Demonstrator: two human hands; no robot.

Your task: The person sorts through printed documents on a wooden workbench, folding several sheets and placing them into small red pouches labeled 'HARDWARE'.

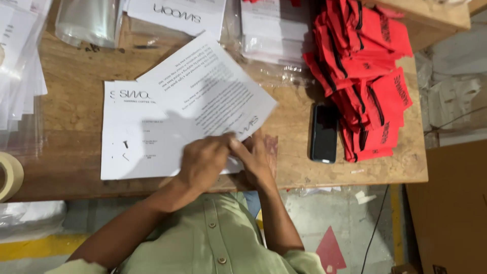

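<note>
My left hand [203, 160] and my right hand [256, 157] meet at the near edge of the wooden table [76, 111], both pinching the near corner of a white printed sheet [213, 83] that lies slanted. That sheet rests on top of another white printed sheet [134, 132], which lies flat and square to the table edge. My fingers are closed on the paper's edge; what is under the palms is hidden.
A black phone [323, 133] lies face up right of the sheets. A pile of red fabric bags [368, 76] fills the right end. Stacks of paper and clear plastic sleeves [274, 30] line the back and left. A tape roll [9, 175] sits at the left edge.
</note>
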